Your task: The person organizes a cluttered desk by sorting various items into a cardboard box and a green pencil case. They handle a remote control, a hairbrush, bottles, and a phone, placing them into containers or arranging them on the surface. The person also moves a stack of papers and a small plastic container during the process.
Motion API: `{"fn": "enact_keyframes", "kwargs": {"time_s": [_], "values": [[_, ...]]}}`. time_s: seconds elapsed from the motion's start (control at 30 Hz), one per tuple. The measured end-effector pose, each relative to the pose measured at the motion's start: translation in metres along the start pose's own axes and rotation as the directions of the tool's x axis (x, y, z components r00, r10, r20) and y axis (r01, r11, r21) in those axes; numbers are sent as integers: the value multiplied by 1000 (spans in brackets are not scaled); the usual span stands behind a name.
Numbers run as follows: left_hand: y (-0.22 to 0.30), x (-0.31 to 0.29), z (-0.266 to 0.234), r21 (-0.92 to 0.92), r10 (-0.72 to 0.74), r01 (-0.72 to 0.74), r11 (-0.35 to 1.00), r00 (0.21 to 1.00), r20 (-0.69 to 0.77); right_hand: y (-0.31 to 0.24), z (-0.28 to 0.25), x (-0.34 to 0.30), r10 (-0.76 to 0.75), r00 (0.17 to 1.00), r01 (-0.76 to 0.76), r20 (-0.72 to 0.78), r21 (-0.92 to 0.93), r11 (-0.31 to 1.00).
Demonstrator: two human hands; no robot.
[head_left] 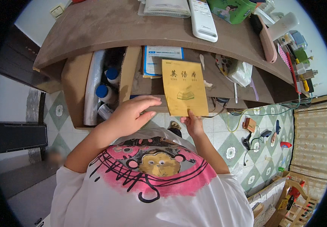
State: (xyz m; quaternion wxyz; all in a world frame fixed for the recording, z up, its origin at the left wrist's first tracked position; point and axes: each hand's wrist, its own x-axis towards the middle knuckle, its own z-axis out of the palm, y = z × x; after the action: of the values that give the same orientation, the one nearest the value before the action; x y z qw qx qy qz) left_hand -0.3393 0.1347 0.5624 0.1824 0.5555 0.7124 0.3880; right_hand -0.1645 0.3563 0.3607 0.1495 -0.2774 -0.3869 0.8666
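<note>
A thin yellow exercise book with dark lettering and a small green drawing of an open book on its cover is held up in front of the desk. My right hand grips it at the lower edge, thumb on the cover and the other fingers behind. To the left of the book, my left hand holds nothing; its fingers stretch toward the book, apart from it. Blue-and-white printed papers lie on the shelf under the desktop, partly hidden behind the book.
A cardboard box with blue-capped bottles and a plastic-wrapped roll stands at the left. On the brown desktop are a white remote, a green box and a pink hairbrush. Cables trail over the tiled floor at the right.
</note>
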Motion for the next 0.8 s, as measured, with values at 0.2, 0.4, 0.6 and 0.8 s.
{"fn": "enact_keyframes", "kwargs": {"time_s": [0.2,0.4,0.6,0.8], "values": [[-5,-25,-3,-292,-260,279,915,960,101,-22,73,66,-72,991,70,110,27,997],[-1,-44,-5,-281,-258,275,919,961,97,-31,121,163,163,973,-129,165,-199,972],[-9,-65,-10,-342,-276,270,900,961,32,-44,107,174,384,901,-214,201,-564,798],[22,-36,-39,-245,-138,150,958,988,65,-50,103,173,446,890,-243,98,-725,644]]}}
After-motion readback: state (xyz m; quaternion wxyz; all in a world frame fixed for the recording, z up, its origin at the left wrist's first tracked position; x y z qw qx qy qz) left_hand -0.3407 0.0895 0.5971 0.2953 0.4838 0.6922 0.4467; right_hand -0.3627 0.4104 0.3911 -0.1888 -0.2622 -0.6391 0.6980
